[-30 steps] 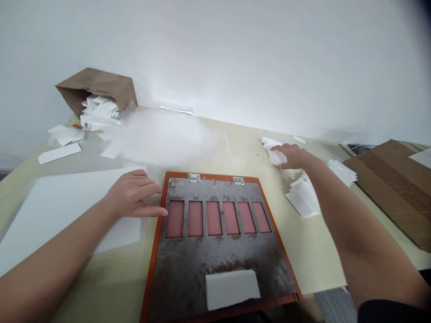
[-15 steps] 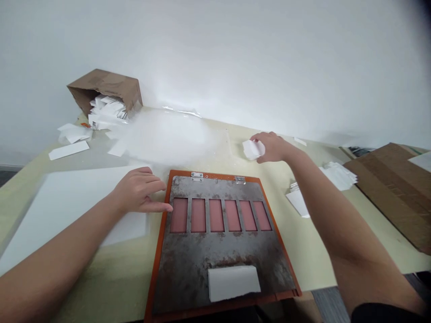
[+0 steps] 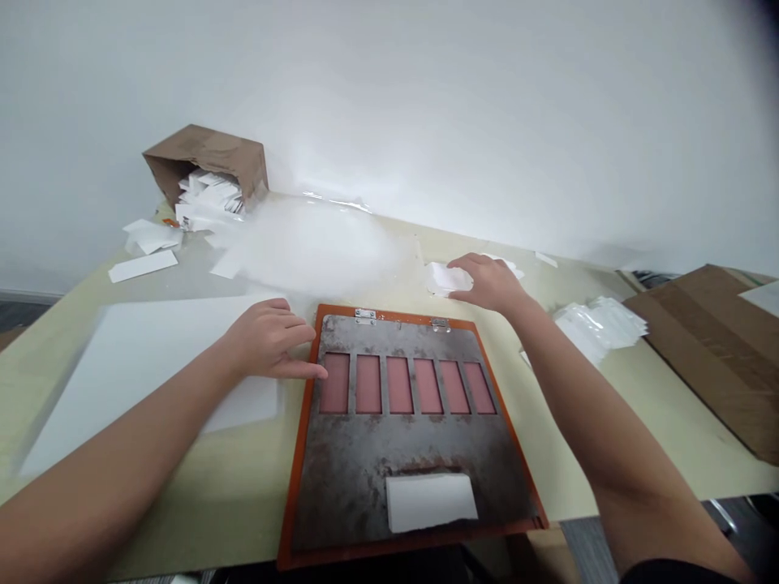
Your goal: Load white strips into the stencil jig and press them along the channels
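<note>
In front of me lies an orange-edged board with a hinged dark metal plate (image 3: pixel 359 454). A row of several rectangular openings in the plate shows a pinkish-red surface (image 3: pixel 368 385). My left hand (image 3: pixel 271 337) rests at its left edge, fingers spread, thumb tip near the first opening, holding nothing. Beyond the far right corner, my right hand (image 3: pixel 490 284) has thumb and fingers around a small white paper piece (image 3: pixel 443 278), low over the table. Whether it is one sheet or several, I cannot tell. A white block-like stack (image 3: pixel 432 503) sits on the plate's near part.
An open cardboard box (image 3: pixel 207 146) full of white strips lies at the back left. A large white sheet (image 3: pixel 152 357) is left of the board. White slips in clear plastic (image 3: pixel 600 324) lie at the right, beside a larger cardboard box (image 3: pixel 706 349). A wall stands behind.
My right hand has moved a little left and lower with the white paper piece, uncovering more white paper behind it. My left hand stays at the board's edge. The whole view has shifted slightly.
</note>
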Demonstrator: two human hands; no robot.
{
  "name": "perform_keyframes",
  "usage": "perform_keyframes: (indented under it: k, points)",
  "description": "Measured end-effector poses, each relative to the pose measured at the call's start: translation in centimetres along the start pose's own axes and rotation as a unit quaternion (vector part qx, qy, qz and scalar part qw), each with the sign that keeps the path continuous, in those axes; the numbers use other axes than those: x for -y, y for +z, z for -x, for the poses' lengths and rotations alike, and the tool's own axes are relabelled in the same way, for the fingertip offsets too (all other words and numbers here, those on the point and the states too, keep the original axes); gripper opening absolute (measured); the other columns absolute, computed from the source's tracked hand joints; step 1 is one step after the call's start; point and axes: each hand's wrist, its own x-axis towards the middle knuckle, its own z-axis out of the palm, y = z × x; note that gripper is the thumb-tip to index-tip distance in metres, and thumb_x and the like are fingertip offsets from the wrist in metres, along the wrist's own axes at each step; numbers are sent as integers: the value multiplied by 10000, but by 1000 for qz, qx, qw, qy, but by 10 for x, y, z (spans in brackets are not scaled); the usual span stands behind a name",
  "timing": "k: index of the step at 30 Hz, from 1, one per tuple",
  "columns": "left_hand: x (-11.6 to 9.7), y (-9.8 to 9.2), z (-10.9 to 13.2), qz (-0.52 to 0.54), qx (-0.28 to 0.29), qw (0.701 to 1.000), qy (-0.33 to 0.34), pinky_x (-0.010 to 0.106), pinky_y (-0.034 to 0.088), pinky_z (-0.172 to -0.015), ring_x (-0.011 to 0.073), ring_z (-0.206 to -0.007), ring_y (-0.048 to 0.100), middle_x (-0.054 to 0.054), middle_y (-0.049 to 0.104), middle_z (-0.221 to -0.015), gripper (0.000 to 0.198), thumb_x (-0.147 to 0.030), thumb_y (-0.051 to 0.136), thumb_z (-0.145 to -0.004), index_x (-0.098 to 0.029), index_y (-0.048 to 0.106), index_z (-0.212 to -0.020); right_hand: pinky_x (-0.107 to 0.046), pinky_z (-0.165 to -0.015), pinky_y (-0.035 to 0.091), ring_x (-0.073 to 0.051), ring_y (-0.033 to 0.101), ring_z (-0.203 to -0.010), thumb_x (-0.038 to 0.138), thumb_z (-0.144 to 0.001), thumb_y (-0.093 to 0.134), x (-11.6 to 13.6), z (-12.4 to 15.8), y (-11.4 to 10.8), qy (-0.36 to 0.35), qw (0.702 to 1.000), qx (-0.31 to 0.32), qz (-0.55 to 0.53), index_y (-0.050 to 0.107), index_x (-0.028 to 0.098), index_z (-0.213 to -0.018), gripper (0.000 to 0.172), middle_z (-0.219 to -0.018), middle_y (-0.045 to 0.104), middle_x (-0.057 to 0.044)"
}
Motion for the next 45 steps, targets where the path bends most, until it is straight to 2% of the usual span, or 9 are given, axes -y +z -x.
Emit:
perform_keyframes:
  k: [4, 9, 19, 31, 35, 38, 40, 43, 45]
  points:
    - [0, 0, 0, 9, -11, 1000, -3, 276, 383, -572, 115, -455, 426, -49, 501, -500, 446, -618, 558, -876, -210, 568, -698, -380, -813, 400, -268, 619, -1016, 366, -912, 520, 10, 16, 12, 15, 998, -48, 28, 672, 239, -1095, 270, -1138, 709, -67]
    - [0, 0, 0, 11, -17, 1000, -7, 281, 392, -569, 117, -457, 440, -51, 515, -505, 425, -600, 589, -865, -209, 571, -698, -413, -886, 347, -269, 623, -994, 309, -978, 386, 22, 20, 25, 38, 996, -71, 47, 665, 226, -1188, 359, -1154, 714, -94]
    - [-1, 2, 0, 21, -15, 1000, -13, 298, 397, -559, 116, -447, 425, -39, 518, -499, 451, -601, 566, -880, -202, 568, -669, -441, -1017, 285, -264, 612, -1052, 295, -977, 374, 25, 26, 30, 36, 995, -79, 48, 644, 255, -1227, 370, -1267, 678, -70]
    - [-2, 3, 1, 16, 5, 999, -39, 294, 409, -540, 115, -425, 451, -29, 530, -479, 505, -653, 526, -874, -207, 569, -643, -486, -973, 267, -302, 549, -1104, 281, -941, 415, 38, 28, 22, 59, 995, -74, 32, 664, 240, -1110, 305, -1235, 662, -107]
    - [-4, 2, -1, 22, -10, 999, -32, 296, 426, -553, 124, -438, 491, -28, 568, -505, 448, -613, 560, -876, -205, 590, -693, -491, -897, 300, -305, 580, -1001, 291, -906, 465, 45, 30, 11, 70, 995, -63, 24, 665, 229, -1005, 231, -1078, 697, -115]
    - [-6, 1, -3, 20, -23, 998, -49, 292, 458, -603, 125, -487, 544, -25, 624, -568, 345, -533, 587, -890, -208, 616, -777, -447, -844, 345, -265, 611, -904, 329, -889, 504, 61, 32, -4, 75, 994, -64, -49, 641, 234, -948, 177, -1007, 704, -82]
    - [-8, 1, -6, 22, -27, 997, -69, 286, 471, -638, 131, -551, 590, -11, 667, -641, 256, -453, 594, -905, -207, 628, -843, -401, -797, 396, -228, 629, -831, 380, -880, 538, 80, 31, -15, 55, 980, -75, -175, 619, 233, -937, 177, -990, 695, -61]
    - [-9, 2, -8, 48, -46, 993, -97, 291, 495, -708, 156, -705, 661, 39, 728, -823, 202, -387, 587, -922, -197, 629, -977, -329, -678, 457, -188, 641, -753, 452, -836, 614, 120, 28, -28, 14, 917, -77, -391, 584, 237, -935, 239, -930, 668, -27]
    - [-11, 2, -9, 68, -60, 990, -112, 310, 513, -765, 184, -817, 686, 77, 738, -949, 265, -397, 578, -931, -188, 606, -1093, -309, -673, 478, -168, 639, -740, 452, -815, 652, 149, 24, -32, -10, 875, -75, -478, 577, 244, -939, 253, -870, 644, 1]
